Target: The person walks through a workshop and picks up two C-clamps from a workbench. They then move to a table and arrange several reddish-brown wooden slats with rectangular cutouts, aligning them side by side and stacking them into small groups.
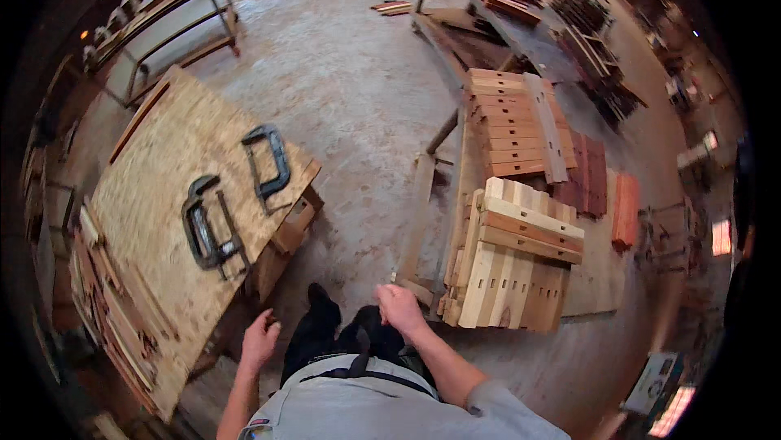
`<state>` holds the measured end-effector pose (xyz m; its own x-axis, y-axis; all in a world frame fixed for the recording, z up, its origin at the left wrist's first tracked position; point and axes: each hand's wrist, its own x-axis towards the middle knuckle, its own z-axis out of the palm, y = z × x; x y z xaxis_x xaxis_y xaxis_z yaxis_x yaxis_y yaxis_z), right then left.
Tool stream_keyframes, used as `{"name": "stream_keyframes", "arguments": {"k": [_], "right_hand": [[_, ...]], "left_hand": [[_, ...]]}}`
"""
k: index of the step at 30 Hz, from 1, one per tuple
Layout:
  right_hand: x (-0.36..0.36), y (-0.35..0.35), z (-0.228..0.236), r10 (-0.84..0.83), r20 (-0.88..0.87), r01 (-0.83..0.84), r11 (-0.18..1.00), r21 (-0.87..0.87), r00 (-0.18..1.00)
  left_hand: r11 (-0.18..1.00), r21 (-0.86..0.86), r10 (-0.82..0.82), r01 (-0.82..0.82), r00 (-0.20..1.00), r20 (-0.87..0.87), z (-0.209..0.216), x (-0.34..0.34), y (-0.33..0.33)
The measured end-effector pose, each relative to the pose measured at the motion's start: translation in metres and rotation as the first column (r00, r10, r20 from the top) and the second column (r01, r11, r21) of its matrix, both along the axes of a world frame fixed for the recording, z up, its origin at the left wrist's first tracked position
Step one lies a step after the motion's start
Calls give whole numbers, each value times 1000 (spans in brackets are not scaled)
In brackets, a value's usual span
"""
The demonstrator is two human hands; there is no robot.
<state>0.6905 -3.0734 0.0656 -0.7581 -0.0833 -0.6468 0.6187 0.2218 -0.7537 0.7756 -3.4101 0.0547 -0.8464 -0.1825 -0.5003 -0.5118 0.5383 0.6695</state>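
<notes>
I stand on a concrete floor between two work surfaces. My left hand [259, 341] hangs beside my thigh with fingers loosely curled and apart, holding nothing, close to the near corner of a chipboard table [163, 196]. My right hand [399, 307] is closed into a loose fist near the front edge of a stack of slotted wooden boards [512, 261]; nothing shows in it. Two dark C-clamps [207, 228] [268, 159] lie on the chipboard.
A second stack of reddish-brown slotted boards [512, 127] lies farther back on the right bench, with darker red pieces [590, 172] beside it. Wood strips are stacked under the chipboard table at left. A metal-framed cart [175, 17] stands at the far left. More lumber fills the far right.
</notes>
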Motion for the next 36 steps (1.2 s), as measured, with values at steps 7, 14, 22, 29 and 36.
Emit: {"name": "stream_keyframes", "arguments": {"k": [7, 14, 22, 29, 36], "right_hand": [[-26, -11, 22, 55, -269, -42, 998, 54, 962], [-111, 27, 56, -183, -273, 175, 983, -55, 944], [-139, 83, 111, -730, -215, 594, 663, -456, 649], [-95, 108, 99, -948, -258, 754, 306, -582, 185], [-209, 100, 138, -956, -253, 948, -69, -311, -152]], "left_hand": [[961, 37, -267, 273, 956, -123, 51, -208, -6], [888, 165, -407, 430, 900, -155, 72, -354, 96], [827, 236, -482, 511, 859, -171, 60, -488, 185], [579, 180, -792, 795, 601, -107, 79, -585, 319], [502, 347, -762, 792, 595, -255, 10, -717, 373]]}}
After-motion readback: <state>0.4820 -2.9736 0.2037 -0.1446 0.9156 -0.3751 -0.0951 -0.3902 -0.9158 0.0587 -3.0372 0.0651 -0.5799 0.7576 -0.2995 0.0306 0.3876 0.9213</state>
